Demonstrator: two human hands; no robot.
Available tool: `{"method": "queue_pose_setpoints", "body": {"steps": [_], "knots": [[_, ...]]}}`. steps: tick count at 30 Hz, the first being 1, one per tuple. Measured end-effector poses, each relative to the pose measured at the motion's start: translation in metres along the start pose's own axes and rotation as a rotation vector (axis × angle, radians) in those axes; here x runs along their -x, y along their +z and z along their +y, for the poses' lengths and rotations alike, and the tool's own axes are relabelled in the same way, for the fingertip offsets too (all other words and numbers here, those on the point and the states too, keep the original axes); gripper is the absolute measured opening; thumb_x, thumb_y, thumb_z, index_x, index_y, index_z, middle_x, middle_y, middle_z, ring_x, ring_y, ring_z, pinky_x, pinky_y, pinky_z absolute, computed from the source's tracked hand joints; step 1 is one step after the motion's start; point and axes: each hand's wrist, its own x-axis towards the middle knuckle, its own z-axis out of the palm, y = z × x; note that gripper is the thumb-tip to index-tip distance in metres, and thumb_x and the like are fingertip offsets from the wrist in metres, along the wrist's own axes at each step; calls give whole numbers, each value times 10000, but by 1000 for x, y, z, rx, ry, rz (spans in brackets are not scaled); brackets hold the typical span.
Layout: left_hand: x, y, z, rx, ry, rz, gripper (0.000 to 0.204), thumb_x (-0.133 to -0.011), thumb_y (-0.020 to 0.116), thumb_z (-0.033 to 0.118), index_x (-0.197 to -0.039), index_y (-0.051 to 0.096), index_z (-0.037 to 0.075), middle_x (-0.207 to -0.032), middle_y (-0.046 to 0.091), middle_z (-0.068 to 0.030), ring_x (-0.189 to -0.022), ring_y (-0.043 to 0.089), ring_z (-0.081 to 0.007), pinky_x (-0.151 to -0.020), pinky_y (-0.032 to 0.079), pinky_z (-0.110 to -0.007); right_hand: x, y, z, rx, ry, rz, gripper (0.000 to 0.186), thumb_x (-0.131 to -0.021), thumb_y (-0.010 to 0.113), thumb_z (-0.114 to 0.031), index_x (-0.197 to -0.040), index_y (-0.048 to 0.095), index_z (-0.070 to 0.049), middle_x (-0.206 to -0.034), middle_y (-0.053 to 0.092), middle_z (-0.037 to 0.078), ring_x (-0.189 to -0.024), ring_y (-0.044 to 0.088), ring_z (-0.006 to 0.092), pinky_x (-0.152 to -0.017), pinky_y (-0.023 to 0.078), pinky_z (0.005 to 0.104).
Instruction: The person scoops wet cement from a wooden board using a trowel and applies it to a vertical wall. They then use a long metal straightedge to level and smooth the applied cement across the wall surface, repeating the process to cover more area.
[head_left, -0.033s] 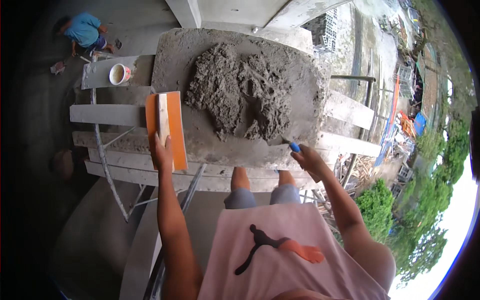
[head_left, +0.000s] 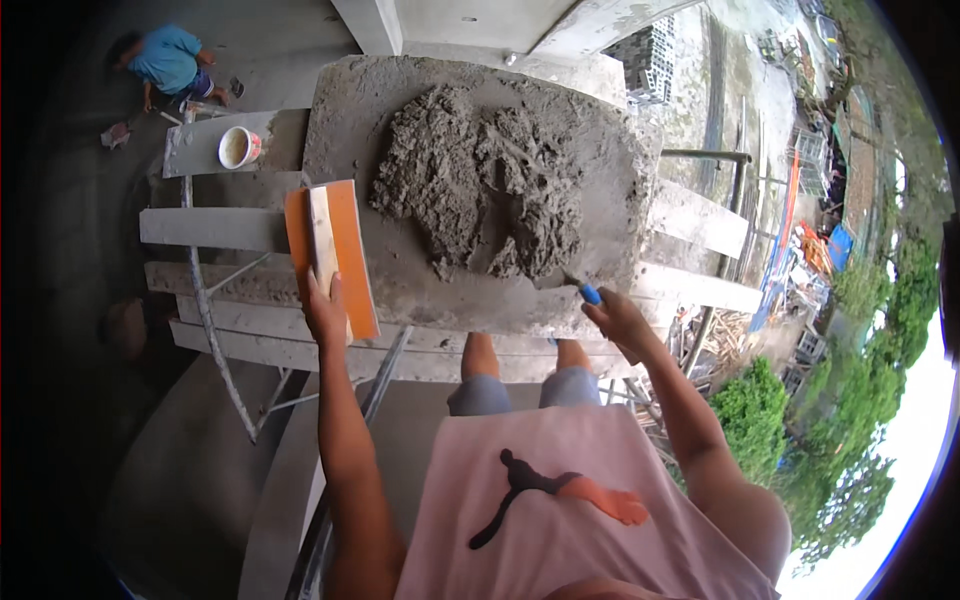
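My left hand (head_left: 326, 310) grips the pale wooden handle of an orange float (head_left: 350, 240), held over the left end of a mortar-covered board (head_left: 335, 120). A lumpy heap of wet grey mortar (head_left: 430, 170) lies on that board. My right hand (head_left: 615, 320) holds a trowel by its blue handle (head_left: 590, 294); the blade sits at the lower right edge of the heap, partly hidden in mortar. My knees and legs show just below the board.
Pale planks (head_left: 210, 230) rest across metal scaffold tubes (head_left: 210, 315). A white bucket (head_left: 238, 148) stands on the upper left plank. A person in a blue shirt (head_left: 170, 60) bends at the upper left. Blocks (head_left: 645, 65), timber scraps and trees (head_left: 750, 410) lie beyond at the right.
The orange float has turned slightly, its upper end shifting a little to the left. My right hand and the trowel look unmoved.
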Motion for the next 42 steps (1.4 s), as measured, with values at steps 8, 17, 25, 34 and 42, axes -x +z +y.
{"method": "queue_pose_setpoints", "body": {"steps": [8,17,25,34,42], "knots": [[70,-27,52,1059,-327,51,514,-931,538,358,-1292,453,3,-1147,569,-108,-1037,563,-221,-866,467,-344,-49,43,20,334,-133,512,126,-857,511,-160,-955,515,-82,-755,640,181,-703,636,391,-622,500,503],[120,-31,39,1707,-552,-400,461,-956,470,363,-1292,464,49,-1195,562,-97,-1087,553,-238,-912,459,-357,-40,-23,66,363,-21,553,198,-841,497,-190,-1014,525,-99,-847,648,180,-756,636,383,-639,505,491],[147,-9,39,1668,-646,-405,459,-957,472,361,-1294,463,50,-1199,561,-98,-1090,553,-239,-912,460,-358,-43,42,48,286,-68,331,217,-843,508,-186,-1035,501,-87,-795,644,220,-764,618,435,-669,488,532],[176,6,37,1673,-692,-409,457,-958,474,358,-1296,462,50,-1204,560,-99,-1093,553,-240,-912,461,-359,-22,74,128,-277,82,248,428,-789,616,-292,-1121,554,-29,-793,643,244,-680,665,299,-569,511,384],[205,24,40,1685,-706,-382,456,-958,476,356,-1297,461,51,-1208,560,-100,-1096,553,-240,-912,462,-359,-70,100,20,-719,3,-190,270,-831,612,-250,-933,503,-26,-614,501,13,-479,484,112,-426,411,295]]}}
